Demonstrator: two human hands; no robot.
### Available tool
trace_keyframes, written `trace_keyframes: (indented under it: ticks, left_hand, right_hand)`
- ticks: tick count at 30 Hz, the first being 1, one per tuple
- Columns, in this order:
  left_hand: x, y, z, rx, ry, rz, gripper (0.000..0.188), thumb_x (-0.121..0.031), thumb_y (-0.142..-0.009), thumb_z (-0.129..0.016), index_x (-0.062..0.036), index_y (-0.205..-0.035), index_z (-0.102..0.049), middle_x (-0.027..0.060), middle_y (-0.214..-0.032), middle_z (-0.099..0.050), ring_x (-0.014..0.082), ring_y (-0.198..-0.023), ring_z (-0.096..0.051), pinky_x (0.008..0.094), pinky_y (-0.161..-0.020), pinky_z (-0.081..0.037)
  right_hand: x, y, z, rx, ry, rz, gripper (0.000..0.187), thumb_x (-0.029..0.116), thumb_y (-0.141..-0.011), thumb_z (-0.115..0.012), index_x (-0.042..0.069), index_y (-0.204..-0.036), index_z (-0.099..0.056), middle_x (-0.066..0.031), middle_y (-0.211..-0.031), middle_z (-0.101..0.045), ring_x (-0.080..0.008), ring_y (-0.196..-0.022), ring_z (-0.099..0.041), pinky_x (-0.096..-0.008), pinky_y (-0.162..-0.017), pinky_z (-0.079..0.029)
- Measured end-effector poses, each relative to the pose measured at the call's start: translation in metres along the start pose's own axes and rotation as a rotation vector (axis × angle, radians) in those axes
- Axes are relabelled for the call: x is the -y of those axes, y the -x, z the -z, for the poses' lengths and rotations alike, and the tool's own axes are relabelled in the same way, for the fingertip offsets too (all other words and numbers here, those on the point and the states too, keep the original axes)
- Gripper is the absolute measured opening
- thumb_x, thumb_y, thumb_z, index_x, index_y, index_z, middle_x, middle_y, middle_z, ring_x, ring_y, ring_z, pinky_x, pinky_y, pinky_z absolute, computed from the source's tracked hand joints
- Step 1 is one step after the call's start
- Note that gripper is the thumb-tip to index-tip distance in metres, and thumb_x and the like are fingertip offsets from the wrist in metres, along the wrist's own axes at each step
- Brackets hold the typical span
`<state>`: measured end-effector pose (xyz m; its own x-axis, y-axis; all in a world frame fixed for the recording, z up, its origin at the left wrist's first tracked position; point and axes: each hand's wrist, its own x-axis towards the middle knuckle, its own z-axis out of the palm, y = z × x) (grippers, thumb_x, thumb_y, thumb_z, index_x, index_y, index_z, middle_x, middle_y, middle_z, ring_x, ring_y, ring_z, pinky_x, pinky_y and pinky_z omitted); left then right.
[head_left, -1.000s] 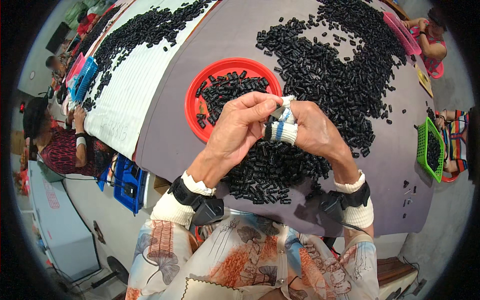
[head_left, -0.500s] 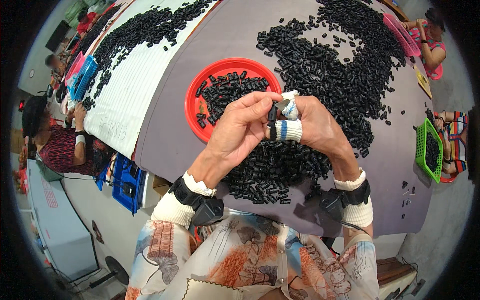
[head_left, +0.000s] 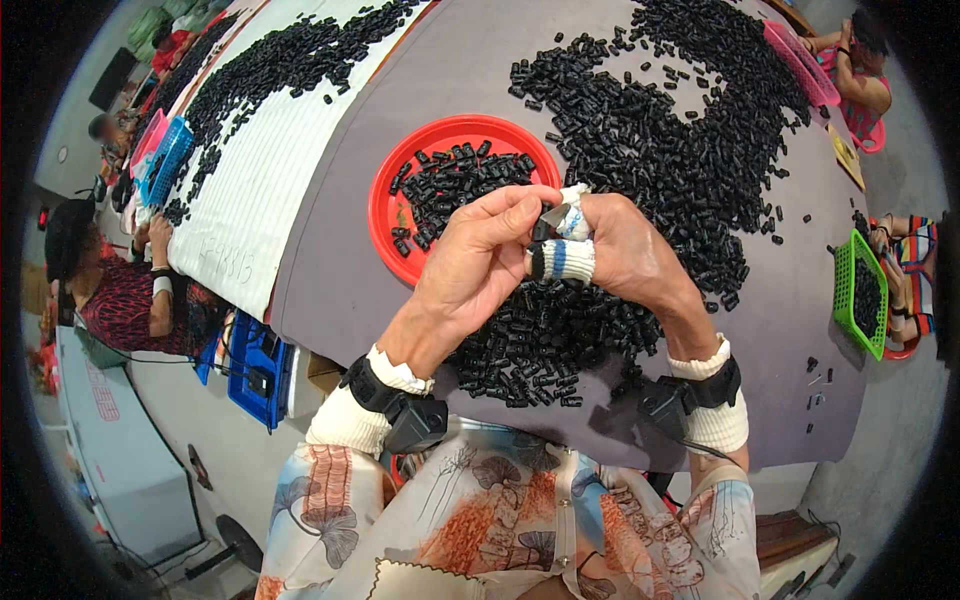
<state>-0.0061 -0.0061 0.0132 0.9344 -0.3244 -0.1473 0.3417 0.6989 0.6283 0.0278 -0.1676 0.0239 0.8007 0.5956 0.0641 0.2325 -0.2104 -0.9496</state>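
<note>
Pinched between the thumb and fingers of my left hand (head_left: 465,255) is a small black cylindrical part (head_left: 541,231). My right hand (head_left: 635,245) meets it from the other side, its fingers curled round a small grey blade (head_left: 556,213) whose tip touches or nearly touches the part. White knit finger sleeves with blue stripes (head_left: 572,260) cover some right fingers and hide most of the blade. Both hands are above a heap of similar black parts (head_left: 530,350). Just behind my left hand, a round red tray (head_left: 384,205) holds more of them.
A large spread of black parts (head_left: 680,170) covers the table's far right. A green basket (head_left: 860,300) stands at the right edge, a pink one (head_left: 800,62) farther back. On the left, a co-worker (head_left: 125,295) sits by a white-covered table (head_left: 270,190); other people sit at the right.
My right hand has shifted slightly left, and the blade and black part have turned a little. My left hand keeps its pinch in nearly the same place.
</note>
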Motion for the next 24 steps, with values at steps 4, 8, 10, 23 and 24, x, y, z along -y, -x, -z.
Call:
trace_keyframes:
  ticks: [4, 8, 10, 23, 24]
  left_hand:
    - [0.0012, 0.0005, -0.0008, -0.004, 0.006, 0.001, 0.022, -0.014, -0.090, -0.051, 0.0023, -0.105, -0.056, 0.0060, -0.095, -0.059, 0.0117, -0.084, -0.057, 0.0285, -0.077, -0.050]
    - [0.0017, 0.0005, -0.0020, -0.013, -0.008, 0.007, 0.021, -0.014, -0.090, -0.050, 0.0022, -0.104, -0.056, 0.0061, -0.094, -0.059, 0.0122, -0.082, -0.058, 0.0289, -0.076, -0.051]
    - [-0.0004, 0.0010, -0.0054, -0.015, -0.017, 0.003, 0.021, -0.014, -0.090, -0.050, 0.0019, -0.103, -0.056, 0.0061, -0.094, -0.059, 0.0121, -0.082, -0.058, 0.0289, -0.076, -0.052]
    - [-0.0002, 0.0024, -0.0053, -0.022, -0.048, -0.010, 0.018, -0.013, -0.090, -0.051, 0.0010, -0.101, -0.057, 0.0058, -0.092, -0.059, 0.0115, -0.079, -0.059, 0.0282, -0.073, -0.053]
    - [-0.0004, 0.0024, -0.0057, -0.022, -0.047, -0.010, 0.018, -0.013, -0.090, -0.051, 0.0010, -0.101, -0.057, 0.0058, -0.092, -0.059, 0.0115, -0.079, -0.059, 0.0282, -0.073, -0.053]
  right_hand:
    - [0.0049, 0.0018, 0.0016, -0.006, 0.068, 0.023, 0.028, 0.026, -0.070, -0.069, 0.000, -0.071, -0.059, -0.0039, -0.055, -0.051, -0.0114, -0.052, -0.045, -0.0294, -0.051, -0.039]
    - [0.0062, 0.0028, 0.0036, -0.004, 0.107, 0.014, 0.028, 0.026, -0.069, -0.069, 0.000, -0.073, -0.060, -0.0059, -0.057, -0.052, -0.0141, -0.053, -0.047, -0.0303, -0.053, -0.041]
    - [0.0095, 0.0026, 0.0048, -0.006, 0.081, 0.000, 0.029, 0.026, -0.069, -0.070, 0.000, -0.074, -0.060, -0.0062, -0.058, -0.052, -0.0146, -0.053, -0.048, -0.0304, -0.054, -0.041]
    - [0.0057, 0.0038, 0.0037, -0.032, 0.077, -0.015, 0.033, 0.029, -0.067, -0.071, 0.000, -0.073, -0.058, -0.0066, -0.058, -0.052, -0.0143, -0.054, -0.047, -0.0308, -0.054, -0.041]
    - [0.0050, 0.0038, 0.0035, -0.033, 0.077, -0.015, 0.033, 0.029, -0.067, -0.071, 0.000, -0.073, -0.058, -0.0066, -0.058, -0.052, -0.0143, -0.054, -0.047, -0.0308, -0.054, -0.041]
